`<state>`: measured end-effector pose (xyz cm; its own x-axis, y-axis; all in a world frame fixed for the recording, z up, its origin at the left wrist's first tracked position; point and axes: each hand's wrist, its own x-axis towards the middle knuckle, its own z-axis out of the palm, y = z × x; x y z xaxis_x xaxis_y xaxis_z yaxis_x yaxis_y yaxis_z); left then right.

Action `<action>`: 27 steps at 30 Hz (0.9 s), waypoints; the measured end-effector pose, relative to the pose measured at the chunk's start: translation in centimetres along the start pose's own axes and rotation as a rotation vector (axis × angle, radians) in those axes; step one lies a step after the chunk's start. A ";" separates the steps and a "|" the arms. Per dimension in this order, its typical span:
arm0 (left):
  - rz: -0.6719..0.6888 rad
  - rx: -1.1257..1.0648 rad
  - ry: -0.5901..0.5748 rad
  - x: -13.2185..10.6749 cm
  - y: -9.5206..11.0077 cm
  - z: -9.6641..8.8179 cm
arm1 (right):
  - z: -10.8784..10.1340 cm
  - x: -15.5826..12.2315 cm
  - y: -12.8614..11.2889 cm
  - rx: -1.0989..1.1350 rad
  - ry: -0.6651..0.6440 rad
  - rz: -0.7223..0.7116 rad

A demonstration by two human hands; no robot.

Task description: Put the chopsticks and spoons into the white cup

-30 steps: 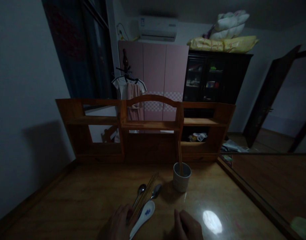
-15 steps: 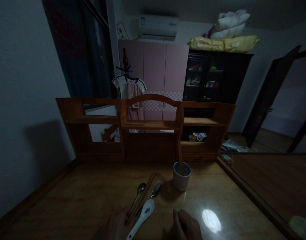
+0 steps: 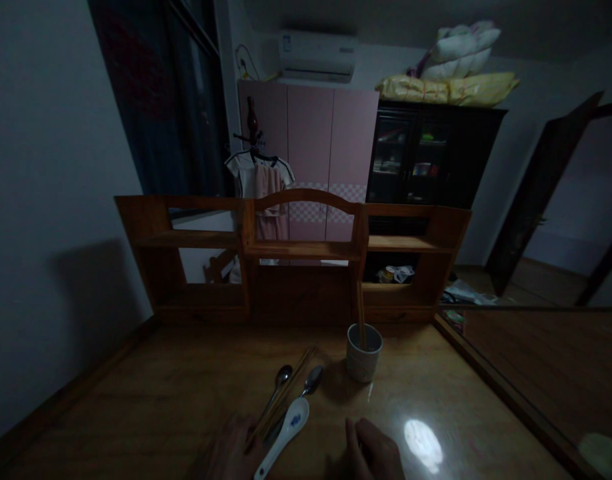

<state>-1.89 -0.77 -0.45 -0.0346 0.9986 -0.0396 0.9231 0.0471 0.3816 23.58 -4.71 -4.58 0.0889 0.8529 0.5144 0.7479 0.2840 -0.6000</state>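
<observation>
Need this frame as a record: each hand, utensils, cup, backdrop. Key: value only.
left_hand: left hand at near ends of the loose chopsticks; firmness of grip unclear
right_hand: right hand loosely curled, nothing visible in it
metal_spoons: one metal spoon left of the loose chopsticks, another metal spoon right of them
white_spoon: white spoon with blue mark, right of the loose chopsticks
cup: upright cup, chopsticks in the cup leaning on its rim
surface: wooden table
behind: wooden shelf unit
lighting: dim

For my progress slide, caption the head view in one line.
Left hand at chopsticks beside a white spoon and two metal spoons; right hand curled, apart from a cup holding more chopsticks.
</observation>
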 end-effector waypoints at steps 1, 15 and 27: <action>0.013 0.001 -0.018 0.0 -0.1 -0.1 | 0.0 0.0 0.0 0.009 0.012 0.004; -0.020 -0.182 0.001 -0.4 0.4 -1.9 | 0.0 0.2 -0.3 -0.040 0.039 -0.031; -0.038 -0.321 -0.066 -0.1 1.1 -1.1 | -0.1 0.3 -0.5 -0.001 0.047 -0.020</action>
<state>-1.25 -0.75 0.96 -0.0315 0.9928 -0.1153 0.7533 0.0994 0.6501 23.30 -4.67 -4.07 0.1051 0.8255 0.5545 0.7505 0.3000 -0.5889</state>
